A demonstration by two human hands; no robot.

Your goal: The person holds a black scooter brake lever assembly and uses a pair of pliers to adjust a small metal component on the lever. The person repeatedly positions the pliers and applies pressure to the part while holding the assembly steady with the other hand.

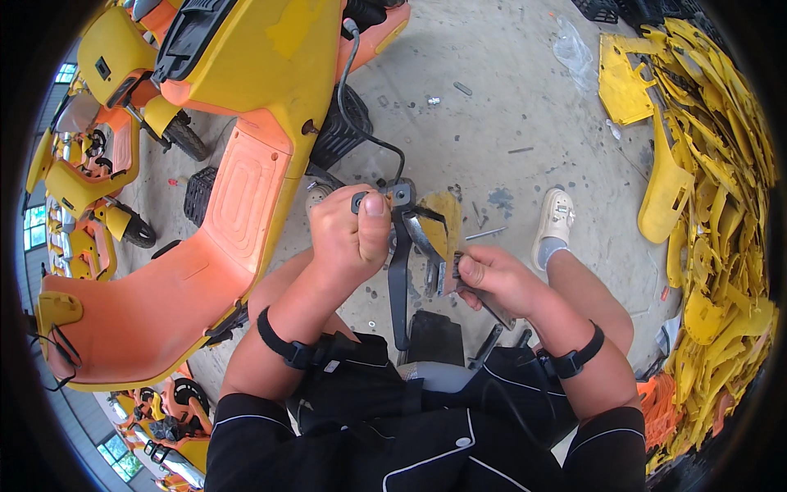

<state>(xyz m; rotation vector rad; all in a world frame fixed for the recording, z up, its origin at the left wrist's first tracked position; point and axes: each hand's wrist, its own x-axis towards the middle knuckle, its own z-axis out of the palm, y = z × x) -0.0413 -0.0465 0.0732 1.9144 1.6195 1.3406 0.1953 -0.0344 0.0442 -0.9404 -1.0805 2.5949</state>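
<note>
My left hand (351,230) is closed in a fist round the top of a black lever assembly (400,279), thumb uppermost. The assembly's long arm hangs down beside the fist, and a black cable (379,141) runs from its top to the yellow scooter. To the right of it, my right hand (498,283) pinches a slim metal piece (497,313) between thumb and fingers; its exact kind is unclear. A grey metal end (448,277) shows by these fingertips, close to the assembly. Behind them is a yellow piece (443,220).
A yellow and orange scooter (246,172) stands at my left, with more scooters (90,180) beyond. Yellow plastic panels (713,180) are heaped at the right. Black crates (340,123) stand by the scooter. A metal rod (486,233) lies on the concrete floor (508,98).
</note>
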